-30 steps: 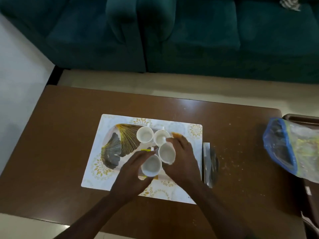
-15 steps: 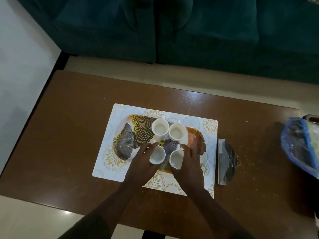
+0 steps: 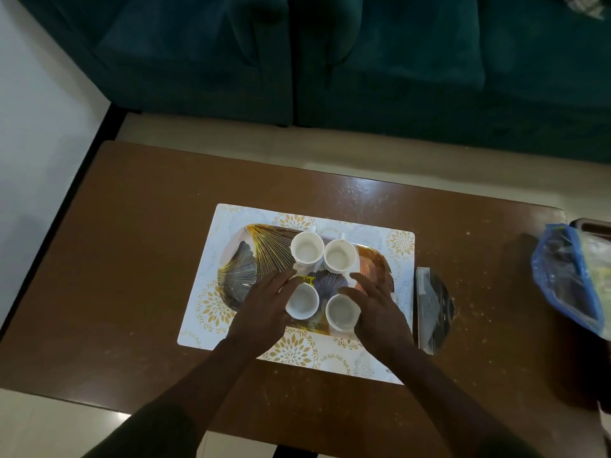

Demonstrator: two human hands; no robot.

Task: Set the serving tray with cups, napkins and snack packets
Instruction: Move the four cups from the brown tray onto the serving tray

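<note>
A serving tray with a gold and grey leaf pattern lies on a white placemat. Several white cups stand upright on it: two at the back and two nearer me. My left hand rests against the left side of the near-left cup with its fingers stretched out. My right hand sits against the right side of the near-right cup, fingers spread and loose. Neither hand is closed around a cup. A silver snack packet lies on the table just right of the placemat.
The brown table runs left and right of the placemat. A clear plastic bag with a blue edge sits at the table's right end, over a dark tray. A dark green sofa stands behind the table.
Both hands set the two near cups down on the tray and their fingers have opened and slid off to the cups' outer sides. The view has shifted slightly.
</note>
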